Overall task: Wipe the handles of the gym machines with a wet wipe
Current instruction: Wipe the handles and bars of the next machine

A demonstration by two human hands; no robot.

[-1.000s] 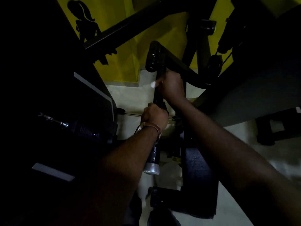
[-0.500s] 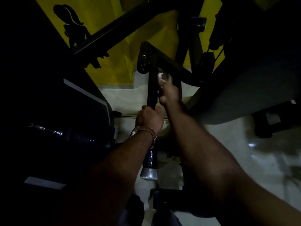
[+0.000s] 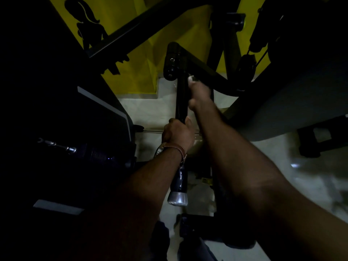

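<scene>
Wiping bar [image 3: 181, 98], upright at frame centre | left hand [image 3: 178, 133] curls round bar low, steadying it | right hand [image 3: 199, 93] grips bar near top joint, pinching wipe [image 3: 190, 78] | advice: wrap wipe fully, twist, cover whole grip

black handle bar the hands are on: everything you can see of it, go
The handle bar is a long, round black tube, smooth and slightly glossy, running almost straight up the frame. Its near end carries a silvery metal cap; its far end meets a short black cross grip with two small bolt heads. The left hand grips it mid-length. The right hand is wrapped around it higher up, with a bit of white wet wipe showing at the fingers. The dim light hides any surface texture.
</scene>
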